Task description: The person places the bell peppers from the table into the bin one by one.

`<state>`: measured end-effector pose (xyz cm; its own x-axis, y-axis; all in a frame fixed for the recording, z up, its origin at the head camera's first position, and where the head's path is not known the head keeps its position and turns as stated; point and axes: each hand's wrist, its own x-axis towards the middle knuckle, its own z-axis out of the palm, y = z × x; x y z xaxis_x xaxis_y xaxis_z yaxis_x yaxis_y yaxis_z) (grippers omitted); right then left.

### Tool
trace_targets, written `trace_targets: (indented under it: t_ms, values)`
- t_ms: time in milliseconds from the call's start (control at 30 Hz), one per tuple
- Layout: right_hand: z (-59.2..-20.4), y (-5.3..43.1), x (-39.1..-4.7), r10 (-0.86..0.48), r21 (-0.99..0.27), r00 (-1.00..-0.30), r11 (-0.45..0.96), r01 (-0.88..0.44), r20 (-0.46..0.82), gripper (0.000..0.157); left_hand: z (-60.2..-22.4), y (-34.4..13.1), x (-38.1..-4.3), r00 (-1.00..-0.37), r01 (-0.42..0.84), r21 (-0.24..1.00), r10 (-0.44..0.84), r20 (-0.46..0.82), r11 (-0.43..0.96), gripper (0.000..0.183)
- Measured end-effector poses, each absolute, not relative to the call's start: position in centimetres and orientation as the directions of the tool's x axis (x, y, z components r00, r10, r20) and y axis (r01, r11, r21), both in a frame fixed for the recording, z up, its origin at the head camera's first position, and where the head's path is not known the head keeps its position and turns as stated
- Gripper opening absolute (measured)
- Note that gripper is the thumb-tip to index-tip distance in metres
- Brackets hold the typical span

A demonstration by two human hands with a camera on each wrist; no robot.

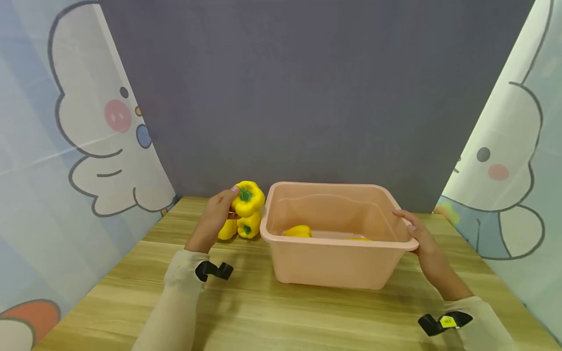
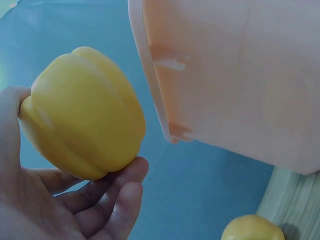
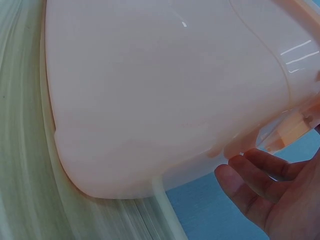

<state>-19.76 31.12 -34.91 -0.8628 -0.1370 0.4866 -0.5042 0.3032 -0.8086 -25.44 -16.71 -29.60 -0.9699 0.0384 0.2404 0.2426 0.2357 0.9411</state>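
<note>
In the head view my left hand [image 1: 215, 214] holds a yellow bell pepper [image 1: 253, 199] up beside the left end of a pink plastic bin [image 1: 329, 263]. Its green stem faces the camera. The left wrist view shows the thumb on one side of this bell pepper [image 2: 85, 115] and fingers under the other. Below it, two more yellow bell peppers, one nearer [image 1: 249, 226] the bin and one farther left [image 1: 227, 230], sit on the table. My right hand [image 1: 425, 241] grips the bin's right rim, its fingers [image 3: 245, 185] against the outside in the right wrist view.
Inside the bin lies a yellow pepper [image 1: 298, 231] at the left; another bit of yellow [image 1: 361, 239] shows just over the front rim. The wooden table [image 1: 246, 312] meets a dark grey panel [image 1: 325, 97] behind the bin. Cartoon-printed curtains [image 1: 101, 161] flank both sides.
</note>
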Motion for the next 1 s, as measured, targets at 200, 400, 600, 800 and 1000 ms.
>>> trace_targets:
  t_ms: [200, 400, 600, 800, 1000]
  values:
    - [-35.0, 30.9, -20.1, -0.149, -0.810, -0.863, 0.298, -0.505, 0.483, 0.045, -29.2, -16.5, -25.2, -0.973, 0.232, 0.948, 0.047, 0.227, 0.217, 0.070]
    - [-34.9, 30.9, -20.0, -0.130, -0.824, -0.870, 0.279, -0.493, 0.476, 0.045, -28.4, -15.4, -25.5, -0.972, 0.235, 0.952, 0.078, 0.223, 0.195, 0.070]
    - [-35.0, 31.2, -19.6, -0.135, -0.822, -0.870, 0.286, -0.492, 0.474, 0.046, -27.5, -14.3, -26.0, -0.968, 0.246, 0.943, 0.104, 0.228, 0.223, 0.069]
    - [-34.9, 31.2, -19.6, -0.120, -0.825, -0.870, 0.279, -0.492, 0.478, 0.044, -26.8, -13.8, -26.1, -0.964, 0.257, 0.934, 0.137, 0.229, 0.248, 0.067]
    - [-34.9, 31.4, -19.6, -0.121, -0.836, -0.878, 0.267, -0.479, 0.464, 0.044, -26.2, -13.5, -26.3, -0.958, 0.265, 0.924, 0.185, 0.219, 0.275, 0.069]
